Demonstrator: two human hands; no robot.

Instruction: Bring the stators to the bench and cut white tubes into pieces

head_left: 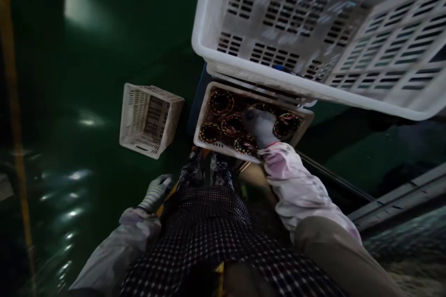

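Observation:
My right hand [260, 126], in a pale glove, reaches down into a white plastic crate [228, 149] in front of my feet. Its fingers point down among the parts and are blurred, so their grip is hidden. Around it lie several wound motor stators, dark rings with coloured wire at the edges. One stator [232, 124] is just left of the hand, and another stator [286, 124] is to its right. Away from the crate, my left hand [156, 190] hangs by my left side in a striped glove. Its fingers are curled together, with nothing visible in them.
A large white slatted crate [244, 55] juts out high at the upper right, partly above the stator crate. A smaller white crate [139, 118] lies on its side on the green floor [101, 55] to the left. A metal rail [400, 197] runs at the right.

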